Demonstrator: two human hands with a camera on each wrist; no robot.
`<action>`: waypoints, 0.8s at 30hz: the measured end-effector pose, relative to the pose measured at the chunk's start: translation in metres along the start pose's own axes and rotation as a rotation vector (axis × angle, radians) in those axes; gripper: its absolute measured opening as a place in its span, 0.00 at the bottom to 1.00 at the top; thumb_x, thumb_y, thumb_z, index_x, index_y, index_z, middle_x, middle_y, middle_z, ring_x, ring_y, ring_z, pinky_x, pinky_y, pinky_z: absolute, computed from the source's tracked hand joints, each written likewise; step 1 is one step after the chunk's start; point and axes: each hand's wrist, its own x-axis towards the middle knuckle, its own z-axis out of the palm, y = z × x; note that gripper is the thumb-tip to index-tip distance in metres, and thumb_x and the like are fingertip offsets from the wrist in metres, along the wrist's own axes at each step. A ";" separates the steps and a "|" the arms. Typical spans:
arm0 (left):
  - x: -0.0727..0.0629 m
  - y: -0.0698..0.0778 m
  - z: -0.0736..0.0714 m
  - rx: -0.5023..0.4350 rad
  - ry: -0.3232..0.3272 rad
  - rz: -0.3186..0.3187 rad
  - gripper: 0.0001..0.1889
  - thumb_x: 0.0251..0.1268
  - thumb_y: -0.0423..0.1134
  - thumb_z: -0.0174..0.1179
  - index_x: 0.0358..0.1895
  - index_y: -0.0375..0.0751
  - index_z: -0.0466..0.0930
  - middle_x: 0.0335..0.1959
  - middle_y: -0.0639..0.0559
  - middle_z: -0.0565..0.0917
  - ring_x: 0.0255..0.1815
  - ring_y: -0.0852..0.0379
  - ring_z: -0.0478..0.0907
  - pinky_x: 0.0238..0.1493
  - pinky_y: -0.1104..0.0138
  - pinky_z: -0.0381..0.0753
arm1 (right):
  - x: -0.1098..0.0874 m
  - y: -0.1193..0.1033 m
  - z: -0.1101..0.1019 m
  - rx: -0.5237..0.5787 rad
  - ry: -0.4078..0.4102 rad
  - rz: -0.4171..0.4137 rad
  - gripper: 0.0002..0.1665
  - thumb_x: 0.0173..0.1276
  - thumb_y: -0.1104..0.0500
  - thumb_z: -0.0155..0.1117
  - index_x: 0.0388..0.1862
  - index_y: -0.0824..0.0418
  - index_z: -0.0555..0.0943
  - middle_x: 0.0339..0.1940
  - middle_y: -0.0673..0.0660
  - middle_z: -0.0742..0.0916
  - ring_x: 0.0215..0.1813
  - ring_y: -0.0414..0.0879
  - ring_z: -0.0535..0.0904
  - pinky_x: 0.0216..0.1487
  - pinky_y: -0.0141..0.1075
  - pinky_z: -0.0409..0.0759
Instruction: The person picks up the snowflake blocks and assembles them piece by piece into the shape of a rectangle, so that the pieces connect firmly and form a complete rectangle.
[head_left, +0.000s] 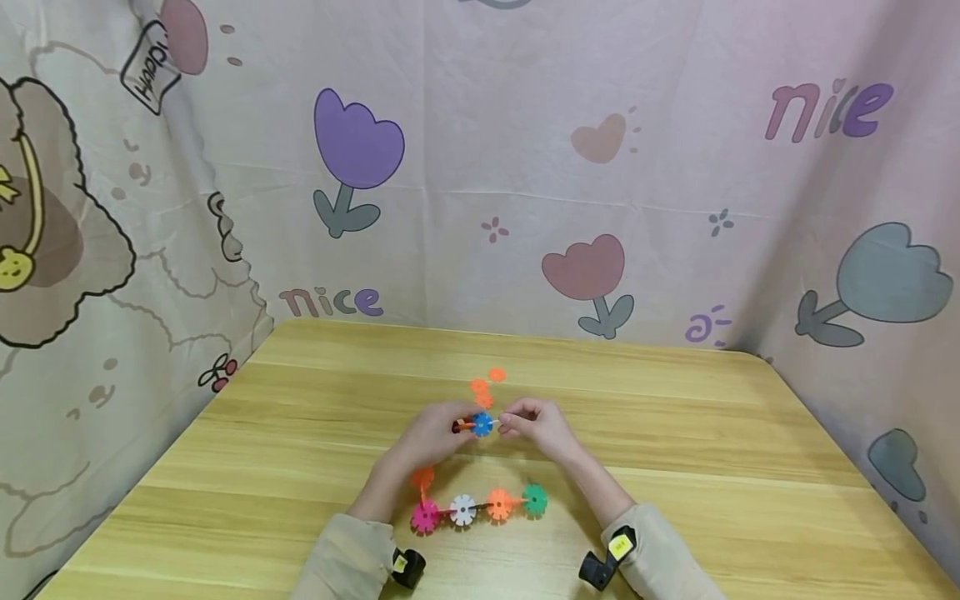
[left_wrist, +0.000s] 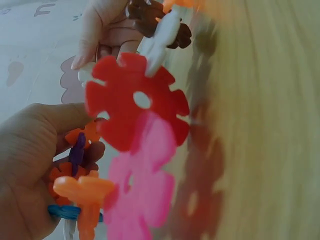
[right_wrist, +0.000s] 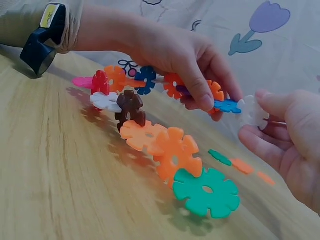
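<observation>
Nearest, behind the two hands, are beige sleeves (head_left: pixel 667 558) with black wrist cameras (head_left: pixel 408 568). Ahead of these, on the near side of the hands, the low stretch of a chain of flower-shaped discs (right_wrist: pixel 177 152) runs across the desk (head_left: pixel 675 433): a green disc (head_left: pixel 535 493) ends it nearer the right hand's side, then orange, brown, white and red, with a pink disc (head_left: pixel 420 518) below the left wrist. From there the chain turns up to the left hand (head_left: pixel 435 433), whose thumb and fingers are curled round it. A blue disc (head_left: pixel 482 419) sticks out from these fingertips toward the right hand (head_left: pixel 546 429), which pinches a whitish disc (right_wrist: pixel 252 112) at the blue one's edge; whether they are slotted together I cannot tell. Just beyond the hands lie loose orange discs (head_left: pixel 478 386). Farthest off hangs a curtain (head_left: pixel 480 167) printed with tulips.
</observation>
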 end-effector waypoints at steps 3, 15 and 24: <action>0.000 0.001 0.001 0.022 0.004 0.034 0.15 0.60 0.35 0.62 0.51 0.41 0.80 0.45 0.49 0.82 0.45 0.51 0.78 0.45 0.58 0.78 | 0.000 0.000 0.001 -0.013 0.029 0.010 0.09 0.64 0.70 0.59 0.36 0.79 0.77 0.33 0.69 0.82 0.34 0.49 0.82 0.44 0.49 0.79; 0.000 0.000 0.001 -0.018 0.009 0.017 0.18 0.60 0.34 0.61 0.54 0.37 0.78 0.47 0.46 0.82 0.39 0.56 0.76 0.39 0.63 0.77 | -0.002 -0.006 0.008 -0.034 0.088 0.008 0.09 0.64 0.69 0.59 0.34 0.78 0.78 0.34 0.73 0.82 0.35 0.58 0.82 0.41 0.45 0.80; 0.000 -0.002 0.000 -0.022 -0.001 0.021 0.17 0.61 0.35 0.61 0.53 0.38 0.79 0.45 0.47 0.82 0.34 0.59 0.74 0.34 0.67 0.76 | 0.000 -0.002 0.006 0.007 0.070 0.013 0.09 0.64 0.70 0.59 0.34 0.79 0.77 0.33 0.72 0.82 0.35 0.58 0.82 0.41 0.44 0.81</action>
